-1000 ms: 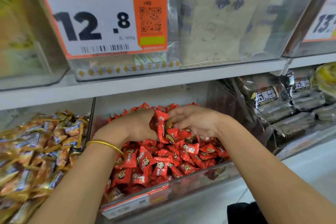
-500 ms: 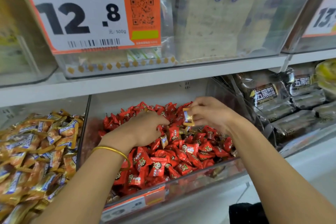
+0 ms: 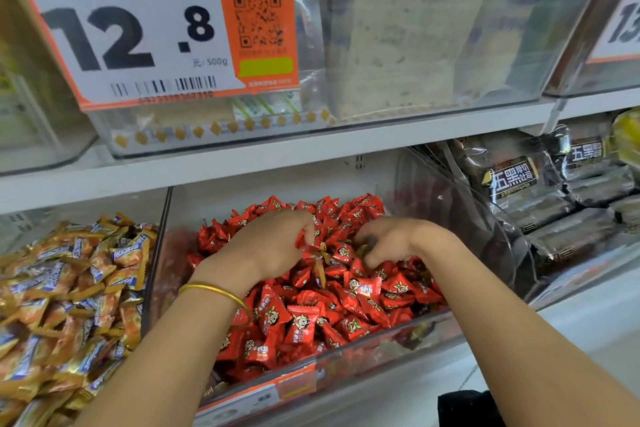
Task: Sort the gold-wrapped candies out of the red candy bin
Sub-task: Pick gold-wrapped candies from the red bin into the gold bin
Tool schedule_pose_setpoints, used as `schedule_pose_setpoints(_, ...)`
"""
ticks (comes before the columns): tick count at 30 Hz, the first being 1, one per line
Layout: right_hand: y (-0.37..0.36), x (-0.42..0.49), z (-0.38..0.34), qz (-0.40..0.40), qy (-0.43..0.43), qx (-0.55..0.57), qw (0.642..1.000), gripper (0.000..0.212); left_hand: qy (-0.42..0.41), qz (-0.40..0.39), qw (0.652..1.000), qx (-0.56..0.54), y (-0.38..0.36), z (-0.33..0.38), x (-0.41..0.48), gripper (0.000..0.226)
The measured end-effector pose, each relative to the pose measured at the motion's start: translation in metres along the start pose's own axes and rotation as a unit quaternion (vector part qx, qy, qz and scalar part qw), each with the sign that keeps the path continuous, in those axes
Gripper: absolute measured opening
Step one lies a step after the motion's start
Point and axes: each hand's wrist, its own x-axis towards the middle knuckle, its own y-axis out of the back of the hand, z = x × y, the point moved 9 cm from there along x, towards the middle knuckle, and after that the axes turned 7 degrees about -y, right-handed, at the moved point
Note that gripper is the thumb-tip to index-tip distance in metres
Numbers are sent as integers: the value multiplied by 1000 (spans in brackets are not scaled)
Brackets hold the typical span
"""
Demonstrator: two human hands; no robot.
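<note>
A gold-wrapped candy (image 3: 322, 258) is pinched by the left hand (image 3: 268, 248) over the red candy bin (image 3: 363, 354) and is best lifted straight up, clear of the red candies (image 3: 301, 319); the right hand (image 3: 398, 243) is curled in the pile, grip unclear.

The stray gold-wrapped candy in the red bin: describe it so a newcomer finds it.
Under the 12.8 price sign sits the clear bin of red candies. Between the left hand and right hand lies the gold-wrapped candy, gold amid red wrappers.

Left hand (image 3: 273, 246) and right hand (image 3: 391, 243) hang palm-down, fingers curled.
</note>
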Motion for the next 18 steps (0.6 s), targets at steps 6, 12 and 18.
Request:
schedule_pose_setpoints(6,-2,0,-7,16,27,-16,999,41,-58,-18,995,-84,5,17,-6,43)
schedule_pose_setpoints(12,9,-6,-12,67,75,112,989,19,-43,-100,991,-72,-9,26,-9,40)
schedule_pose_setpoints(18,13,-25,-16,20,130,262,956,18,-42,-85,994,-47,-6,21,-8,14)
